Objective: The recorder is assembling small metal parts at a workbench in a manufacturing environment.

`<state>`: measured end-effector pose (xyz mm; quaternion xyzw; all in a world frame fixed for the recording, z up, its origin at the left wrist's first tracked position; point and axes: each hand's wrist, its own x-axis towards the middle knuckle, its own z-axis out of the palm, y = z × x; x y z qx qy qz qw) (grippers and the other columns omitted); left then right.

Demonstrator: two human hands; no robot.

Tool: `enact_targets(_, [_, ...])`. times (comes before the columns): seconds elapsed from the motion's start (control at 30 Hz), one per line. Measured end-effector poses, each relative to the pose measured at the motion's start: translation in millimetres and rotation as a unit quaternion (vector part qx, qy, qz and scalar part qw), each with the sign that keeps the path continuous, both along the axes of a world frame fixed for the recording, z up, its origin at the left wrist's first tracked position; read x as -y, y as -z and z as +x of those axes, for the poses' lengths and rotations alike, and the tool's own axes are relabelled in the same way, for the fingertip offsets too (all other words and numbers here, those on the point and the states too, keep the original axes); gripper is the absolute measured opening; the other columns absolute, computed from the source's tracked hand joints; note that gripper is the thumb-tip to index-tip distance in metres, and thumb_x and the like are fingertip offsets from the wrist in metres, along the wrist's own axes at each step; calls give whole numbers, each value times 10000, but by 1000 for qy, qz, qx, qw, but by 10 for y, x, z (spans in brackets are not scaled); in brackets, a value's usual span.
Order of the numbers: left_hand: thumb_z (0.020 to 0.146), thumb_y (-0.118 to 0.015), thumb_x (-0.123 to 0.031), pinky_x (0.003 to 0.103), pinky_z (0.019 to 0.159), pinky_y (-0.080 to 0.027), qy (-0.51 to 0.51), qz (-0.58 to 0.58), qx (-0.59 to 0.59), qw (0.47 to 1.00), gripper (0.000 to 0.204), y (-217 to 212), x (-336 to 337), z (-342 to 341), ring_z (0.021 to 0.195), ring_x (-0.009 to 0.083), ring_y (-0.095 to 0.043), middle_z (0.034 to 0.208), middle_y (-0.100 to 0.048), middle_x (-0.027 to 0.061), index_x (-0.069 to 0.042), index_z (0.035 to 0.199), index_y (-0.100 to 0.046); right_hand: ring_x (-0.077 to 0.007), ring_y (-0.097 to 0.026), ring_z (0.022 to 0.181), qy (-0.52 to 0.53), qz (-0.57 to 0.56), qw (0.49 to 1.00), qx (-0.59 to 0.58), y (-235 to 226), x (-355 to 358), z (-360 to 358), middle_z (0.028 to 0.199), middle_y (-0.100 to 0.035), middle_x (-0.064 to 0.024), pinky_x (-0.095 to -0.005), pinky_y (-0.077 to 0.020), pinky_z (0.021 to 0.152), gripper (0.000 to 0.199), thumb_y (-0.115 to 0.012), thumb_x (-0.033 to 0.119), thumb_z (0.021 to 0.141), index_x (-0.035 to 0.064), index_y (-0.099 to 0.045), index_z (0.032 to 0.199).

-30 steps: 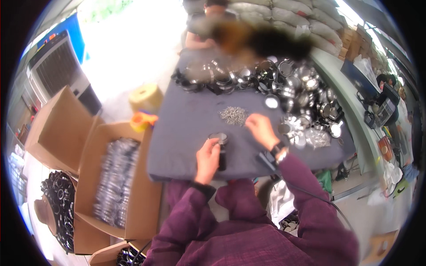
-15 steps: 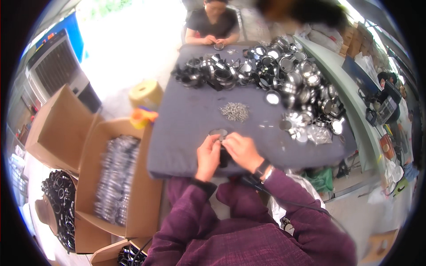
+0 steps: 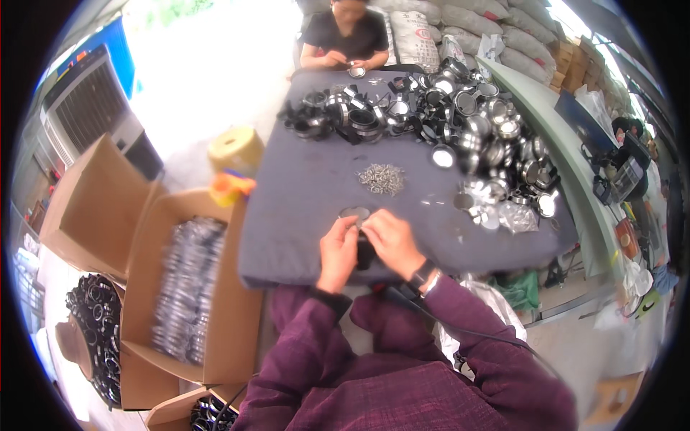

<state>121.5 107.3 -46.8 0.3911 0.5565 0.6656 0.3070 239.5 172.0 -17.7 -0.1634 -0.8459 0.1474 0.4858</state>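
Both hands meet over the near part of the dark cloth-covered table (image 3: 302, 230). My left hand (image 3: 338, 251) pinches a round metal-rimmed piece with a black part (image 3: 351, 212) from the left side. My right hand (image 3: 392, 241) is closed on the same piece from the right, fingertips together at its near rim. The black part hangs down between the hands. Anything small between the fingertips is hidden. Just beyond lies a pile of small metal parts (image 3: 381, 179).
Many similar round metal pieces with black parts (image 3: 474, 133) are heaped along the far and right sides. Across the table a person (image 3: 346, 39) handles one. At left stand an open carton of stacked clear-looking items (image 3: 248, 302), a yellow roll (image 3: 236, 149) and an air cooler (image 3: 90, 108).
My hands stay at nearly the same spot, the right fingers shifting slightly. The person opposite has raised one hand above their piece. A dark blurred shape at the top right has gone.
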Motion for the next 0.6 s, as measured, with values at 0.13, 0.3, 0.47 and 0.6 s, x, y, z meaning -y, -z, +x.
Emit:
enact_targets(0.13, [945,-500,-72,187,389,-351,4,3,4,1000,184,13,0,-7,445,11,-423,660,-524,-38,-22,1084,-609,-279,-601,629,6,35,999,14,-14,2,-8,776,-548,-82,-368,-483,521,85,-628,12,791,38,-552,818])
enact_targets(0.3, [940,-508,-71,188,388,-351,5,7,3,1000,187,12,2,-11,445,13,-425,643,-519,-40,-18,1089,-608,-278,-605,631,15,66,996,54,-32,-29,0,769,-546,-74,-369,-479,514,65,-609,40,811,47,-550,836])
enact_targets(0.47, [914,-538,-52,186,384,-352,21,10,3,1000,197,-8,26,5,447,17,-431,627,-521,-39,-6,1093,-606,-286,-601,630,9,24,998,50,-51,-8,4,772,-551,-77,-382,-474,524,65,-608,55,812,56,-548,838])
enact_targets(0.6, [899,-532,-26,178,377,-351,20,8,14,1000,211,-11,26,6,446,18,-432,646,-538,-28,-2,1095,-605,-316,-592,656,2,-32,998,54,-30,-18,11,761,-552,-92,-411,-470,562,70,-623,94,822,67,-562,843])
